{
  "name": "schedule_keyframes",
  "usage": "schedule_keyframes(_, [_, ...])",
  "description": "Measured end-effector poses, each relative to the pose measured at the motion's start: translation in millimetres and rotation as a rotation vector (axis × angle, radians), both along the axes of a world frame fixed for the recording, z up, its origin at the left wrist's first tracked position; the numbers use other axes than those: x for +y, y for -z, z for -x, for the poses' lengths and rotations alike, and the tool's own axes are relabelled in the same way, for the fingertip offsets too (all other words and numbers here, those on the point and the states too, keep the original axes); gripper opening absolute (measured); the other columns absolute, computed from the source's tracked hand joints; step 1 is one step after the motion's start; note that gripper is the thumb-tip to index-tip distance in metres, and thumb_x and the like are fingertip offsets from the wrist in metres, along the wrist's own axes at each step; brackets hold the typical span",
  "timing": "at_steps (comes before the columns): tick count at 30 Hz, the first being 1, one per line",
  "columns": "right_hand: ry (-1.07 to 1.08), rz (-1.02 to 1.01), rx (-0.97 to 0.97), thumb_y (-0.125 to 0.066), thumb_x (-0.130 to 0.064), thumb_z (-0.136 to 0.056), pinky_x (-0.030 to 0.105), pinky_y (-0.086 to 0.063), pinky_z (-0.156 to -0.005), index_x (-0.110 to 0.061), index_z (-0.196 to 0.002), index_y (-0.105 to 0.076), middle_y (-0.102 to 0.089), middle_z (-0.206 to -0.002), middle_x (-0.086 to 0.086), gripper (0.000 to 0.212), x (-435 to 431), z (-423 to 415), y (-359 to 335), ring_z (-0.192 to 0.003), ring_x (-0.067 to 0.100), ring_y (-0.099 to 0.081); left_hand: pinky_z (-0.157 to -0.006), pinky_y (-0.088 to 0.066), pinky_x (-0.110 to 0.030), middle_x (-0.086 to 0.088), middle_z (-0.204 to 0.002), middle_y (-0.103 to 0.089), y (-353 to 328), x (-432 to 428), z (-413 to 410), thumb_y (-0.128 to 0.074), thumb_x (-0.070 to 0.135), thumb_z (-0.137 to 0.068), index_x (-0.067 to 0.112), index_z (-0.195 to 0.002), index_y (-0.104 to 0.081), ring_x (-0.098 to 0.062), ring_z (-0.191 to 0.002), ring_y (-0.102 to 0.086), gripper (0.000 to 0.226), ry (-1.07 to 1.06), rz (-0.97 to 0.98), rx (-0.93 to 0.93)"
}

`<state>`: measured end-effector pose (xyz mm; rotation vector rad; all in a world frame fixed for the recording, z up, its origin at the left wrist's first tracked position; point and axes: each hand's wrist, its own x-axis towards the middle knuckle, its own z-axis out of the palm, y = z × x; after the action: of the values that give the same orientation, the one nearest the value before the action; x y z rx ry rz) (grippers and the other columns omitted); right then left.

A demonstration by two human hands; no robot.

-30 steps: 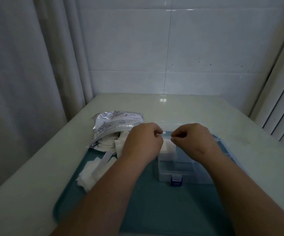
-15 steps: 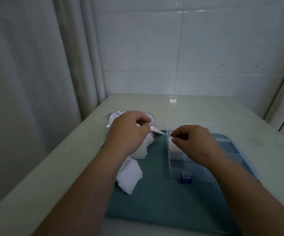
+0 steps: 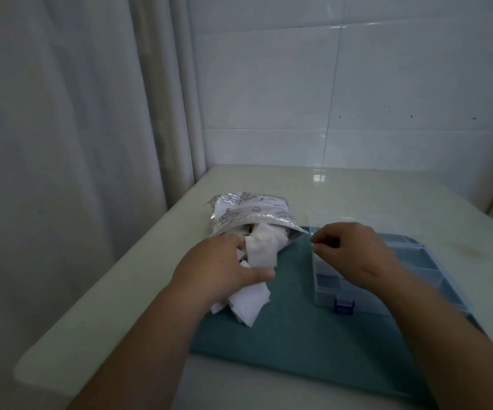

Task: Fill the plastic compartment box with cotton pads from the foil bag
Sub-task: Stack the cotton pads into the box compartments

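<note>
Left hand (image 3: 224,270): fingers grasping pads (image 3: 261,250) at the bag (image 3: 251,214) mouth, on the table (image 3: 121,291). Right hand (image 3: 354,253): fingers curled over the box (image 3: 325,288); contents cannot be told. Risk: a clump of pads drags out, spilling beside the box.

The silvery foil bag (image 3: 251,214) lies far left, its mouth open toward the near side, with white square cotton pads (image 3: 261,250) spilling out in a loose heap. The clear box (image 3: 325,291) sits to the right, lid raised, blue latch nearest.
</note>
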<state>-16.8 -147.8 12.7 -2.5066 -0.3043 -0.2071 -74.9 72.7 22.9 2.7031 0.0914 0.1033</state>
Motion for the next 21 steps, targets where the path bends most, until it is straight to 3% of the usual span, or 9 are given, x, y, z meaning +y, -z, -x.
schedule_keyframes(2, [0.002, -0.01, 0.003, -0.063, -0.026, -0.09, 0.018, -0.04, -0.073, -0.026, -0.105, -0.072, -0.066, -0.092, -0.009, 0.018, 0, 0, 0, -0.08, 0.005, -0.057, -0.079, -0.043, -0.027, 0.012, -0.12, -0.061, 7, -4, 4, -0.075, 0.063, -0.065, 0.035, -0.122, -0.053, -0.014, -0.108, -0.057, 0.067, 0.033, -0.099, 0.008])
schedule_keyframes(4, [0.002, -0.017, 0.002, -0.063, -0.026, -0.09, 0.018, -0.041, -0.073, -0.026, -0.104, -0.072, -0.069, -0.096, -0.007, 0.017, -1, 0, 0, -0.081, 0.006, -0.058, -0.088, -0.043, -0.028, 0.011, -0.126, -0.06, 14, -6, 5, -0.076, 0.061, -0.064, 0.037, -0.131, -0.046, -0.016, -0.116, -0.055, 0.077, 0.06, -0.201, 0.009])
schedule_keyframes(7, [-0.001, -0.008, 0.005, -0.063, -0.027, -0.091, 0.014, -0.039, -0.067, -0.026, -0.106, -0.072, -0.066, -0.094, -0.009, 0.018, -2, -1, 1, -0.081, 0.005, -0.057, -0.096, -0.037, -0.029, 0.01, -0.126, -0.061, 18, -11, 3, -0.076, 0.053, -0.068, 0.042, -0.134, -0.045, -0.016, -0.118, -0.054, 0.073, 0.104, -0.252, -0.005])
schedule_keyframes(12, [-0.002, -0.013, 0.006, -0.063, -0.027, -0.091, 0.017, -0.041, -0.073, -0.025, -0.107, -0.071, -0.069, -0.1, -0.006, 0.019, -3, -2, 1, -0.082, 0.005, -0.058, -0.091, -0.043, -0.025, 0.011, -0.123, -0.063, 20, -10, -4, -0.08, 0.032, -0.07, 0.044, -0.125, -0.056, -0.011, -0.112, -0.056, 0.061, 0.129, 0.079, -0.057])
schedule_keyframes(17, [0.008, -0.029, -0.014, -0.063, -0.027, -0.09, 0.018, -0.042, -0.074, -0.025, -0.104, -0.072, -0.069, -0.097, -0.007, 0.017, -5, -4, 0, -0.083, 0.006, -0.059, -0.095, -0.043, -0.028, 0.012, -0.117, -0.062, 11, -12, -15, -0.079, 0.031, -0.071, 0.044, -0.12, -0.06, -0.009, -0.106, -0.057, 0.054, 0.125, 0.188, -0.17])
schedule_keyframes(21, [0.008, -0.038, -0.022, -0.063, -0.027, -0.09, 0.019, -0.043, -0.075, -0.025, -0.104, -0.072, -0.069, -0.096, -0.007, 0.017, -7, -6, 1, -0.083, 0.006, -0.059, -0.078, -0.035, -0.017, 0.016, -0.109, -0.058, 1, -21, -31, -0.078, 0.023, -0.077, 0.038, -0.117, -0.064, -0.005, -0.1, -0.053, 0.046, 0.131, 0.372, -0.266])
